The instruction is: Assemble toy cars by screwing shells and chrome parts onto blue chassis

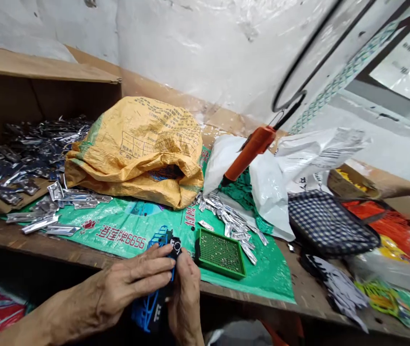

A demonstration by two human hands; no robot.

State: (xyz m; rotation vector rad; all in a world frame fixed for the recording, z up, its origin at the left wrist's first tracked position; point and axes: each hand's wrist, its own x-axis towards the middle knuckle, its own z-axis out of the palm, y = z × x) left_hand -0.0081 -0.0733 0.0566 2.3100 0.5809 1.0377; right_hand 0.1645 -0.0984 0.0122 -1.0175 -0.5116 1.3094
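Observation:
A blue-and-black plastic piece (149, 312), with open blue framing and a round black part at its upper end, is held between my two hands at the table's front edge. My left hand (122, 283) lies over its left side, fingers stretched across it. On the right side, my right hand (186, 298) grips it with the thumb near the round part; the other fingers are mostly hidden. Just right of my hands sits a green tray (241, 254) of tiny screws. Beyond the tray, flat silvery metal strips (232, 218) lie in a loose heap.
An orange electric screwdriver (250, 154) hangs on a cord above the table. Behind are a yellow woven sack (140, 139) and a white bag (268, 192) with green pieces. A cardboard box (46, 72) of metal parts stands left. A checked bag (331, 223) and grey glove (338, 283) lie right.

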